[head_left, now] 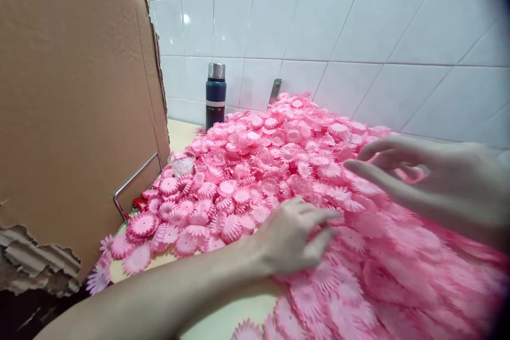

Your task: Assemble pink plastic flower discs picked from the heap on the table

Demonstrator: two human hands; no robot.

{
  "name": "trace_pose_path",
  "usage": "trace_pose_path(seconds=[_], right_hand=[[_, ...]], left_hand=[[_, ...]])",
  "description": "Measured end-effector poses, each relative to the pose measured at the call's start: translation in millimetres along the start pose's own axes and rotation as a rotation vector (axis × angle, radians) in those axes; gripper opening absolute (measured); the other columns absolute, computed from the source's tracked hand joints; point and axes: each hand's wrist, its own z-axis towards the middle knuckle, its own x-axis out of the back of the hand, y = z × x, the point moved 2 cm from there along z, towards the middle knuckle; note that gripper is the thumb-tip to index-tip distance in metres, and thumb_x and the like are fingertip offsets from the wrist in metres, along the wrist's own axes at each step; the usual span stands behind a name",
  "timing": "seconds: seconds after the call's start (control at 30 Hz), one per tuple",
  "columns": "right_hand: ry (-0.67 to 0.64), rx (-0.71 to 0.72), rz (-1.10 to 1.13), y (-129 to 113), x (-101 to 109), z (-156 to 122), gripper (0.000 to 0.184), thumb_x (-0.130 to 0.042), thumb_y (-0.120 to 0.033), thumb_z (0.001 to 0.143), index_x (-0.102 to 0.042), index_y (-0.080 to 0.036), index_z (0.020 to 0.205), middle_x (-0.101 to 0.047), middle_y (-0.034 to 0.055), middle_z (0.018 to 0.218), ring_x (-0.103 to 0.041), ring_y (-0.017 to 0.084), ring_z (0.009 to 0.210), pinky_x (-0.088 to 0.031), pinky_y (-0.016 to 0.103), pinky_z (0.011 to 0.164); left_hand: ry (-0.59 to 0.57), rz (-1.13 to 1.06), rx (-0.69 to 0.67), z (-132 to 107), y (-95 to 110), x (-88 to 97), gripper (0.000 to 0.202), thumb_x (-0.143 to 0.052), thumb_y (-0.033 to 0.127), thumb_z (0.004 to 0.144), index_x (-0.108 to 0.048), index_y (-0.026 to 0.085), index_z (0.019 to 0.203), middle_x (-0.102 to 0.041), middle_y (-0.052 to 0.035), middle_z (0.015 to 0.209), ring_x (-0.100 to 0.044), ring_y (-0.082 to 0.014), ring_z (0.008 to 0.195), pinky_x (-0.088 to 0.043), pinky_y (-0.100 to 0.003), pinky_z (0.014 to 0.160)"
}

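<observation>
A large heap of pink fringed flower-shaped pieces (255,170) covers much of the table, some of them stacked on one another. My left hand (297,234) rests low over the front of the heap, thumb and forefinger apart, with nothing visible between them. Just above the heap at the right is my right hand (434,183), its fingers loosely curved and the thumb apart from them. Pink shows through the gap in that hand, and I see nothing held there. Motion smears the pieces near the right hand.
A tall cardboard box (79,90) with torn edges stands at the left. A dark blue bottle (215,96) with a steel cap is by the tiled wall (271,21). Among the pieces sit a small clear cup (182,165) and a bent metal wire frame (135,176). A metal bracket (275,90) rises behind the heap.
</observation>
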Motion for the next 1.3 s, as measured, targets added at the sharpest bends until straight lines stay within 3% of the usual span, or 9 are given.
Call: trace_pose_path(seconds=[0.2, 0.33, 0.47, 0.7, 0.77, 0.9, 1.0, 1.1, 1.3], right_hand=[[-0.418, 0.313, 0.192, -61, -59, 15, 0.026, -0.052, -0.042, 0.089, -0.064, -0.025, 0.105, -0.065, 0.0045, 0.098, -0.06, 0.016, 0.082, -0.049, 0.029, 0.065], [-0.614, 0.539, 0.244, -85, -110, 28, 0.04, -0.06, -0.033, 0.084, -0.057, -0.03, 0.124, -0.052, 0.006, 0.128, -0.059, 0.02, 0.101, -0.051, 0.03, 0.076], [-0.515, 0.539, 0.162, -76, -134, 52, 0.024, -0.05, -0.009, 0.085, -0.069, -0.018, 0.096, -0.065, 0.0062, 0.096, -0.061, 0.014, 0.078, -0.051, 0.027, 0.068], [-0.202, 0.188, -0.178, -19, -103, 100, 0.022, -0.045, -0.013, 0.085, -0.066, -0.009, 0.079, -0.061, 0.0179, 0.088, -0.056, 0.032, 0.093, -0.045, 0.054, 0.08], [-0.22, 0.122, -0.254, -21, -94, 101, 0.017, -0.057, -0.02, 0.078, -0.065, -0.008, 0.086, -0.059, 0.0199, 0.092, -0.051, 0.041, 0.101, -0.04, 0.064, 0.083], [-0.299, 0.13, -0.197, -61, -84, 89, 0.063, -0.061, -0.043, 0.078, -0.046, -0.014, 0.132, -0.049, 0.0187, 0.126, -0.038, 0.043, 0.123, -0.031, 0.065, 0.099], [-0.448, 0.343, -0.061, -100, -99, 77, 0.066, -0.058, -0.043, 0.081, -0.036, -0.029, 0.142, -0.031, 0.0101, 0.147, -0.027, 0.04, 0.134, -0.026, 0.066, 0.102], [-0.569, 0.49, -0.149, -115, -132, 76, 0.065, -0.068, -0.027, 0.07, -0.05, -0.03, 0.133, -0.022, 0.0104, 0.153, -0.024, 0.043, 0.134, -0.027, 0.066, 0.101], [-0.408, 0.417, -0.25, -59, -165, 106, 0.021, -0.049, -0.017, 0.089, -0.067, -0.014, 0.1, -0.059, 0.0146, 0.118, -0.049, 0.028, 0.115, -0.036, 0.048, 0.1]], left_hand=[[-0.142, 0.102, -0.312, -12, 5, -8.3, 0.024, -0.05, 0.016, 0.087, -0.069, 0.016, 0.102, -0.071, -0.0108, 0.097, -0.063, -0.0242, 0.094, -0.044, -0.036, 0.091], [-0.2, 0.253, -0.516, -11, -1, -11.0, 0.031, -0.042, 0.022, 0.092, -0.07, 0.011, 0.096, -0.072, -0.007, 0.081, -0.065, -0.0185, 0.074, -0.048, -0.029, 0.079], [-0.159, 0.417, -0.566, -8, -7, -10.4, 0.035, -0.039, 0.031, 0.094, -0.071, 0.016, 0.095, -0.071, 0.0002, 0.074, -0.06, -0.0142, 0.065, -0.043, -0.029, 0.066], [-0.08, 0.493, -0.504, -9, -7, -7.7, 0.032, -0.041, 0.033, 0.094, -0.07, 0.018, 0.096, -0.071, 0.0019, 0.078, -0.055, -0.0126, 0.066, -0.036, -0.029, 0.062], [-0.103, 0.5, -0.478, -9, -7, -8.1, 0.031, -0.042, 0.033, 0.093, -0.069, 0.018, 0.099, -0.071, 0.0017, 0.08, -0.056, -0.0137, 0.069, -0.037, -0.03, 0.063], [-0.175, 0.469, -0.428, -10, -8, -9.2, 0.032, -0.041, 0.034, 0.094, -0.068, 0.019, 0.103, -0.072, 0.0004, 0.085, -0.061, -0.0162, 0.079, -0.043, -0.03, 0.072], [-0.188, 0.437, -0.407, -11, -9, -10.0, 0.031, -0.043, 0.033, 0.093, -0.066, 0.02, 0.109, -0.072, -0.0002, 0.098, -0.062, -0.0176, 0.092, -0.045, -0.032, 0.082], [-0.2, 0.446, -0.421, -11, -12, -10.6, 0.029, -0.043, 0.031, 0.093, -0.067, 0.021, 0.107, -0.071, -0.0007, 0.102, -0.062, -0.0177, 0.092, -0.045, -0.033, 0.082], [-0.171, 0.468, -0.425, -7, -15, -6.8, 0.034, -0.039, 0.032, 0.093, -0.069, 0.016, 0.097, -0.072, -0.0008, 0.087, -0.059, -0.0165, 0.075, -0.039, -0.031, 0.067]])
